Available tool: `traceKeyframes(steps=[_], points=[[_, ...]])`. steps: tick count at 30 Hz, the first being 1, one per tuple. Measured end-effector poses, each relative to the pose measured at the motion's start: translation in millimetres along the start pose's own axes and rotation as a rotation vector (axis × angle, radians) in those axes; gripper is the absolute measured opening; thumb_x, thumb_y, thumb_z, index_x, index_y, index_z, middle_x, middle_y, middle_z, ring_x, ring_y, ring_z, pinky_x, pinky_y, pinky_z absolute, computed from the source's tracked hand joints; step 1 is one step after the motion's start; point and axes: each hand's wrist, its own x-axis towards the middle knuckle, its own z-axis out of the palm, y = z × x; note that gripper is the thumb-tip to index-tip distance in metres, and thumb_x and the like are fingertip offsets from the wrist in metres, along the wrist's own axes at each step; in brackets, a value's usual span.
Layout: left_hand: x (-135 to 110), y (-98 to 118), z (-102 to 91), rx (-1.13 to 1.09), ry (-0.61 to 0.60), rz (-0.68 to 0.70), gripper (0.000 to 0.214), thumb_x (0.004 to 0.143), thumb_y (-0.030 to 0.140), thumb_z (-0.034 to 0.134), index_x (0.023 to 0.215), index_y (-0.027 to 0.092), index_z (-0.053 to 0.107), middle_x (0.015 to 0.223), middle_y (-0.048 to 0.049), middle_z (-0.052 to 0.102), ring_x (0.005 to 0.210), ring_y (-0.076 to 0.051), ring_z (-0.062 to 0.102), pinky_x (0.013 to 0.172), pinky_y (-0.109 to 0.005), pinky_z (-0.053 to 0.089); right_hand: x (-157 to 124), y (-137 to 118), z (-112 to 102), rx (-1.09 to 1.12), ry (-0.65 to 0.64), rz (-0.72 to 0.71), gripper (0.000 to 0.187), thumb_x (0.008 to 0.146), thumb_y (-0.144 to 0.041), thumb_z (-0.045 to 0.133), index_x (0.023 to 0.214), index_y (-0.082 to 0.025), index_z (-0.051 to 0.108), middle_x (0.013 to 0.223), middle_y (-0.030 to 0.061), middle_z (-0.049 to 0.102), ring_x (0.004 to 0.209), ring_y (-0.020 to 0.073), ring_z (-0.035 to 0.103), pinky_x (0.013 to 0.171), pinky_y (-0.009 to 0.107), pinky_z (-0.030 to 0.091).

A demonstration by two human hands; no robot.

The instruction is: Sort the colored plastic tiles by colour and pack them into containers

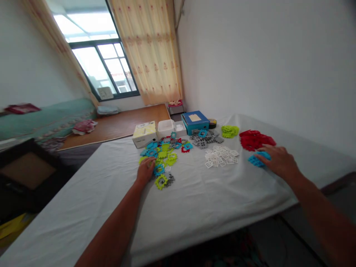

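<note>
Hands (146,171), two, at two piles (162,154).

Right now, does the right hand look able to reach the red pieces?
Probably yes: the right hand is at the blue pieces; the red pieces lie just beyond, with nothing visibly between.

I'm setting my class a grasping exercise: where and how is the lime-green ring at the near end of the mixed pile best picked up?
The lime-green ring is probably best pinched across its near rim, from the near left. Its open middle should give room, while gray pieces crowd its right and a blue ring lies just beyond.
</note>
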Motion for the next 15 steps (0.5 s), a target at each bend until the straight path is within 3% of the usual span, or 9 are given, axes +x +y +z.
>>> traceKeyframes(steps=[3, 7, 9, 11, 15], points=[[16, -1, -5.7, 0.028, 0.021, -0.066, 0.035, 0.087, 0.037, 0.045, 0.101, 0.019, 0.072, 0.114, -0.0089, 0.069, 0.114, -0.024, 0.06, 0.105, -0.041, 0.044, 30, -61, -7, 0.184, -0.039, -0.18, 0.041, 0.089, -0.053, 0.046, 0.101, -0.022, 0.07, 0.119, 0.0119, 0.067, 0.112, 0.032, 0.059, 0.097, 0.049, 0.044], [46, -19, -13.7, 0.065, 0.02, -0.142, 0.031, 0.085, 0.035, 0.052, 0.106, 0.02, 0.07, 0.119, -0.0083, 0.067, 0.119, -0.024, 0.056, 0.107, -0.041, 0.041, 73, -175, 2, 0.495, -0.285, -0.514, 0.04, 0.094, -0.049, 0.043, 0.115, -0.023, 0.065, 0.121, 0.0092, 0.067, 0.115, 0.0251, 0.06, 0.101, 0.044, 0.044], [59, -33, -14.8, 0.081, 0.005, -0.191, 0.031, 0.084, 0.036, 0.055, 0.107, 0.021, 0.07, 0.118, -0.0083, 0.068, 0.119, -0.026, 0.057, 0.106, -0.042, 0.042, 99, -226, 27, 0.549, -0.37, -0.659, 0.04, 0.095, -0.047, 0.044, 0.12, -0.023, 0.064, 0.126, 0.0095, 0.065, 0.12, 0.0251, 0.056, 0.104, 0.044, 0.041], [69, -49, -13.7, 0.093, -0.022, -0.243, 0.034, 0.083, 0.038, 0.057, 0.108, 0.019, 0.07, 0.117, -0.0106, 0.068, 0.118, -0.028, 0.058, 0.105, -0.044, 0.043, 129, -266, 64, 0.547, -0.45, -0.687, 0.043, 0.094, -0.045, 0.046, 0.125, -0.02, 0.062, 0.13, 0.0112, 0.062, 0.123, 0.0261, 0.054, 0.106, 0.043, 0.039], [83, -77, -5.4, 0.09, -0.076, -0.298, 0.043, 0.082, 0.043, 0.06, 0.117, 0.018, 0.067, 0.121, -0.0119, 0.067, 0.12, -0.03, 0.056, 0.103, -0.044, 0.043, 183, -315, 143, 0.508, -0.614, -0.417, 0.046, 0.094, -0.041, 0.045, 0.13, -0.015, 0.058, 0.134, 0.0132, 0.06, 0.124, 0.0284, 0.054, 0.105, 0.04, 0.04]])
